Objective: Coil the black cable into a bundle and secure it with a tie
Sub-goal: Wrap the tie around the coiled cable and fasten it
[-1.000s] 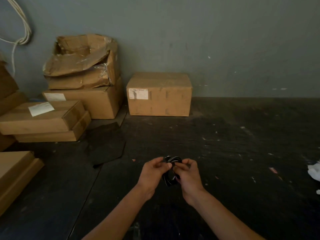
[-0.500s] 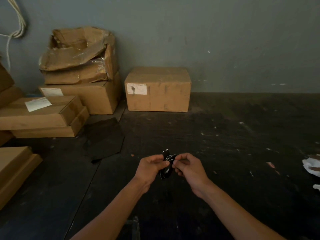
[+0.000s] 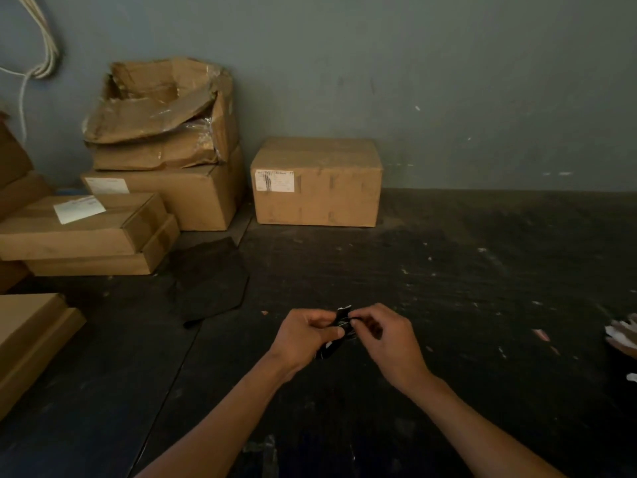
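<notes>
- Head view shows you two hands and one small black cable bundle (image 3: 331, 343), held low in the centre above a dark table (image 3: 465, 288).
- Count the boxes: one sealed box (image 3: 317, 182) stands alone at the wall; a stack to its left carries a crushed open box (image 3: 162, 112) on top. More flat boxes sit at the left edge; their number cannot be told.
- Your left hand (image 3: 303, 336) grips the bundle, fingers curled round it.
- Your right hand (image 3: 389, 339) pinches the bundle's upper end with thumb and fingertips, just beside the left hand.
- The bundle lies between both hands, touching each; its lower end hangs below the left fingers. A tie cannot be told apart from the cable.
- One dark sheet (image 3: 210, 281) lies flat on the table, left of the hands.
- White cords (image 3: 41, 43) hang on the grey wall (image 3: 448, 81) at upper left.
- The table is scuffed and flecked with pale specks.
</notes>
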